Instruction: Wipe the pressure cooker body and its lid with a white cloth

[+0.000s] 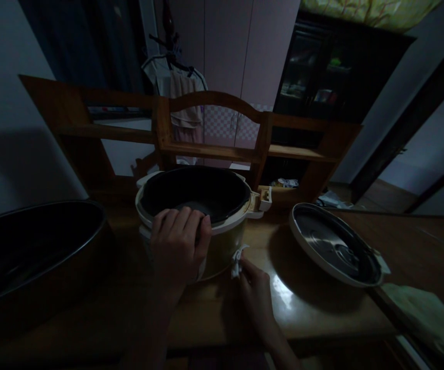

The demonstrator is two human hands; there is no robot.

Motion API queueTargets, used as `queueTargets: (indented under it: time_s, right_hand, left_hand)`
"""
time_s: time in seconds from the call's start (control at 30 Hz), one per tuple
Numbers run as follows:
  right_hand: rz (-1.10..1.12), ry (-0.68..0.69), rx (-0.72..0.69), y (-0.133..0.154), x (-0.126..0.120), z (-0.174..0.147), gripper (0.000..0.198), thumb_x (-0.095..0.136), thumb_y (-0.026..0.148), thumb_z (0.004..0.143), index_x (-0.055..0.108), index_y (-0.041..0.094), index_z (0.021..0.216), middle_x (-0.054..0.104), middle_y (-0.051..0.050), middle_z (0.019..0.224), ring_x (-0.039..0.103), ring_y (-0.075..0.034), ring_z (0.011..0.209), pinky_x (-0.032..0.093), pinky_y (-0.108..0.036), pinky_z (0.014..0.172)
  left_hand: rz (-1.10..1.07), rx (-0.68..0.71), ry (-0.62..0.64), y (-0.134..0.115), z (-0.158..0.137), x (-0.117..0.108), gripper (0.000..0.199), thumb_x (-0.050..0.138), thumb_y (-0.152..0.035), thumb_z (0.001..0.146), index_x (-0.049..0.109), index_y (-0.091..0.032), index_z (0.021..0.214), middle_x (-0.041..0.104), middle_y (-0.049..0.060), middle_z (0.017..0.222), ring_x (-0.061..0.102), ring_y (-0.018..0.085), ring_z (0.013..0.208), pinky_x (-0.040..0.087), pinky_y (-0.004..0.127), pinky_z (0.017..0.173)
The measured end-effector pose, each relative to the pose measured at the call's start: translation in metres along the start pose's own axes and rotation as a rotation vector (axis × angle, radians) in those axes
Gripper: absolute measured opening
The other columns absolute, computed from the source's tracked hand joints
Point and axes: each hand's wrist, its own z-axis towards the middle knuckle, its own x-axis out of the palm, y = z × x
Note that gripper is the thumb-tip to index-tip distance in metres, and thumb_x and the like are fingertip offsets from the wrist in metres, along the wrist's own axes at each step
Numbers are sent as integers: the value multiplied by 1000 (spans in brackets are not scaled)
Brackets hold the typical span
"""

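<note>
A rice cooker [222, 246] with a pale rim and a dark inner pot [199, 187] stands lidless on the wooden desk. My left hand [179, 236] grips its near rim, fingers curled over the edge and knuckles up. Low beside the cooker's right side, my right hand [255, 288] pinches a crumpled white cloth or tissue [238, 262], which is against or very near the outer wall. The round lid [332, 244] lies to the right with its metal inner face up. Dim light hides the cooker's lower left side.
A large dark basin [87, 231] fills the left of the desk [283, 318]. Behind the cooker rises a wooden shelf frame [214, 97]. Pale cloth [430, 313] lies at the far right, beyond the lid. The cooker's hinge [262, 200] juts out rightward.
</note>
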Motion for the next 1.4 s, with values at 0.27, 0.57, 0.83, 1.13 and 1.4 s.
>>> queueTargets:
  time_s: [0.27, 0.57, 0.83, 1.13, 1.4]
  right_hand:
    - [-16, -146, -23, 2, -5, 28, 33, 49, 19, 90, 73, 18, 113, 75, -9, 109, 70, -25, 97, 53, -31, 81]
    - [-44, -261, -179, 28, -12, 60, 42, 48, 21, 91, 64, 18, 129, 73, -8, 114, 68, -22, 99, 50, -28, 82]
    - [-45, -132, -110, -5, -14, 62, 38, 48, 17, 86, 70, 16, 117, 75, -7, 104, 68, -24, 93, 50, -28, 77]
    - [0, 18, -8, -16, -11, 35, 37, 48, 18, 87, 71, 19, 116, 75, -5, 104, 69, -24, 91, 52, -30, 79]
    - [-22, 56, 49, 0, -6, 14, 38, 46, 18, 89, 70, 19, 119, 76, -5, 102, 69, -25, 92, 53, -28, 75]
  left_hand:
    - [7, 8, 16, -1, 1, -1, 17, 46, -28, 93, 53, -22, 78, 55, 3, 76, 49, 22, 81, 37, 40, 88]
    - [24, 13, 22, -1, 1, -3, 18, 46, -29, 94, 51, -22, 77, 54, 3, 76, 48, 22, 81, 37, 40, 87]
    - [7, 5, 24, -1, 1, -2, 17, 47, -29, 93, 51, -22, 78, 55, 3, 76, 49, 22, 81, 37, 40, 88]
    - [3, 2, 24, -1, 1, -2, 17, 47, -28, 92, 52, -22, 78, 55, 3, 75, 49, 22, 81, 37, 41, 88]
    - [-19, 3, 5, 0, 1, -1, 16, 47, -27, 91, 54, -23, 77, 55, 3, 74, 48, 21, 80, 37, 41, 86]
